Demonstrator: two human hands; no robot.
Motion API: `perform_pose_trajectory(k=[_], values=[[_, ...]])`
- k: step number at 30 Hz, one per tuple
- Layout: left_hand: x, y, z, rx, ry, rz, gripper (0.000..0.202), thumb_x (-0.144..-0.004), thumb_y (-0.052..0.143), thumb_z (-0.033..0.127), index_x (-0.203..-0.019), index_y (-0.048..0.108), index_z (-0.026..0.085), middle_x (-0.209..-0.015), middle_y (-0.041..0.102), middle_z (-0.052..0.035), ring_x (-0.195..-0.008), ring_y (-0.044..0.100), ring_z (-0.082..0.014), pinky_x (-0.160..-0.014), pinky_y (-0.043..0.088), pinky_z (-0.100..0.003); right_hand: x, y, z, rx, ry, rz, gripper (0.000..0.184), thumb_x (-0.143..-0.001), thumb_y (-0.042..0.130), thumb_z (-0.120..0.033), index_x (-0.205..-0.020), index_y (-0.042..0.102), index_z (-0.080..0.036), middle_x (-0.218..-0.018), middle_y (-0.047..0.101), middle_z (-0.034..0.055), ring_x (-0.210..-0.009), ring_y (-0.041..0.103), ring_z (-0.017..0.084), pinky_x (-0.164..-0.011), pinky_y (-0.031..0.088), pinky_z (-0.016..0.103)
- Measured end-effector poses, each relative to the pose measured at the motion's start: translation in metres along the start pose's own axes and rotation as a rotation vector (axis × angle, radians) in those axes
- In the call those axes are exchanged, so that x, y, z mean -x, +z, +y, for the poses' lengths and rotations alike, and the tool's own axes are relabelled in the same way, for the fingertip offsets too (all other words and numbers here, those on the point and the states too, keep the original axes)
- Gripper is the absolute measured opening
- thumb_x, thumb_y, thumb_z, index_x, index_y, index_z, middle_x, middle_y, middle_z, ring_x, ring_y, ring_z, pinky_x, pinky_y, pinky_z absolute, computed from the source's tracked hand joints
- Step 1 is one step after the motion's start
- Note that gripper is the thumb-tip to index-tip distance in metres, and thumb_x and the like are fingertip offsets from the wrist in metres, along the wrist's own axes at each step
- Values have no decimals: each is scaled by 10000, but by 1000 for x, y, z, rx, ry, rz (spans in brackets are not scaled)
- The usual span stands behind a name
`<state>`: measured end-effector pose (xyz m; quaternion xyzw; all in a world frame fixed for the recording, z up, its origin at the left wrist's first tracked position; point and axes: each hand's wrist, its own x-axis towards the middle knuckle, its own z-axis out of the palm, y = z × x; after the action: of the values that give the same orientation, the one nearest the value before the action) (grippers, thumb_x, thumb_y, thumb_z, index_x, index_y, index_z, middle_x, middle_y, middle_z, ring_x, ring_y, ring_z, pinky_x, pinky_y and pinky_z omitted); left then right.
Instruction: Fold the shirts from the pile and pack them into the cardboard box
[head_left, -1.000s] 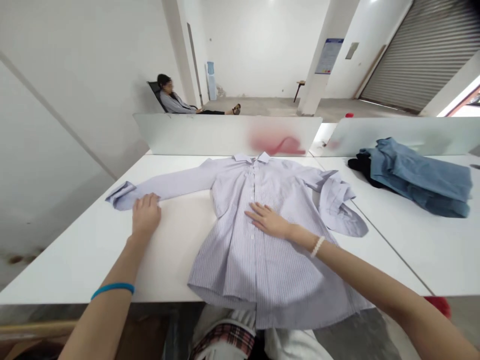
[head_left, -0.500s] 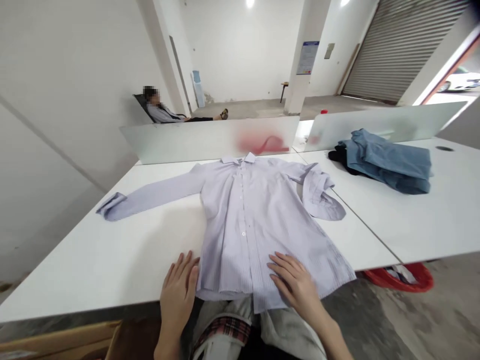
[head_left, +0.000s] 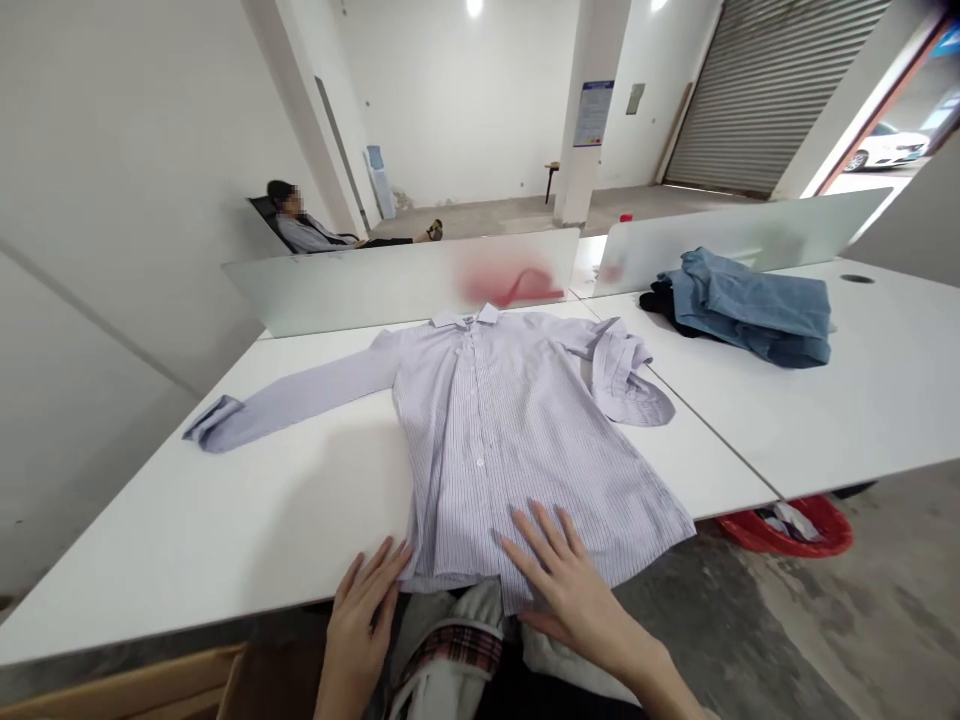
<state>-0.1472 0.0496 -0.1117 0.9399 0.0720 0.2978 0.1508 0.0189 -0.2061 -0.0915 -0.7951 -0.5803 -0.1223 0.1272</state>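
A pale lilac striped shirt (head_left: 517,430) lies front side up on the white table (head_left: 315,510), its collar pointing away from me. Its sleeve on the left stretches out flat, while the one on the right is bunched beside the body of the shirt. My left hand (head_left: 364,600) rests at the shirt's lower left edge, fingers stretched over the tabletop and touching the fabric. Spread flat on the lower front, right of the button line, is my right hand (head_left: 559,570). Neither hand grips anything.
Folded blue garments (head_left: 750,305) lie on the table at the right, with a black one under them. A frosted divider (head_left: 405,280) runs along the back. Below the right edge stands a red-lined bin (head_left: 825,525); a cardboard box (head_left: 187,685) is lower left. A person (head_left: 307,230) reclines beyond.
My right hand has shifted left across the lower shirt front, its fingers spreading wider. My left hand has dropped slightly along the left edge. The camera view has turned a little to the right.
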Motion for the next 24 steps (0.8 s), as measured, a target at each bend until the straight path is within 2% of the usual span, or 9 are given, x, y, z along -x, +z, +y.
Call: perform_pose_trajectory(k=[3, 6, 9, 12, 14, 16, 19, 21, 24], values=[[-1, 2, 14, 142, -366, 159, 258, -860, 511, 344, -1032, 678, 249, -1044, 714, -38, -1004, 653, -218, -923, 488, -380, -9, 13, -13, 24, 16, 64, 741, -792, 660, -214, -1444, 311, -251, -1499, 296, 118, -1381, 206, 374, -1039, 298, 627], [-9, -5, 29, 361, -788, 335, 366, -770, 596, 482, -959, 664, 176, -836, 727, -55, -783, 680, -207, -702, 538, -294, -16, 18, -14, -31, 23, 102, 549, -853, 553, -124, -1360, 438, -301, -1443, 410, 63, -1362, 295, 304, -1048, 324, 584], [-15, -18, 38, 566, -894, 338, 555, -732, 608, 522, -1145, 577, 153, -621, 669, 1, -610, 634, -168, -613, 506, -251, -18, 11, -9, -143, 31, 110, 367, -909, 473, -141, -1227, 558, -304, -1365, 508, 19, -1321, 377, 249, -1050, 346, 558], [-11, -29, 36, 475, -843, 47, 632, -790, 524, 476, -1344, 438, 183, -487, 583, 58, -476, 564, -150, -563, 463, -244, -13, 0, -1, -245, 43, 92, 269, -939, 440, -180, -1121, 618, -268, -1332, 540, 17, -1304, 403, 227, -1065, 338, 545], [-4, -34, 31, 234, -828, -178, 544, -824, 467, 404, -1340, 466, 233, -467, 564, 57, -455, 564, -161, -514, 420, -240, -6, -7, 5, -282, 66, 81, 245, -949, 428, -203, -1056, 644, -248, -1309, 560, 27, -1289, 423, 218, -1075, 329, 538], [2, -36, 27, 5, -800, -291, 461, -843, 431, 348, -1283, 534, 254, -496, 581, 35, -468, 584, -177, -478, 391, -244, 2, -13, 12, -280, 102, 71, 261, -956, 411, -207, -1073, 642, -241, -1303, 563, 41, -1282, 431, 209, -1078, 330, 522], [2, -31, 32, -186, -597, -107, 398, -868, 409, 315, -1201, 593, 199, -687, 645, -39, -624, 633, -211, -563, 465, -295, 14, -19, 18, -232, 116, 16, 329, -957, 415, -243, -1260, 541, -261, -1375, 495, 49, -1320, 382, 203, -1079, 338, 491], [-6, -24, 43, -236, -360, 64, 343, -876, 431, 299, -1131, 619, 167, -863, 653, -96, -823, 636, -241, -750, 502, -371, 19, -18, 17, -171, 90, -40, 481, -923, 492, -332, -1391, 401, -270, -1450, 400, 61, -1360, 313, 244, -1081, 316, 520], [-23, -6, 66, -193, 17, -8, 355, -881, 478, 280, -1214, 555, 183, -1160, 609, -116, -1136, 541, -250, -976, 427, -423, 18, -6, 7, -35, 101, -40, 844, -775, 663, -476, -1471, 248, -242, -1512, 265, 122, -1383, 211, 362, -1073, 233, 612]])
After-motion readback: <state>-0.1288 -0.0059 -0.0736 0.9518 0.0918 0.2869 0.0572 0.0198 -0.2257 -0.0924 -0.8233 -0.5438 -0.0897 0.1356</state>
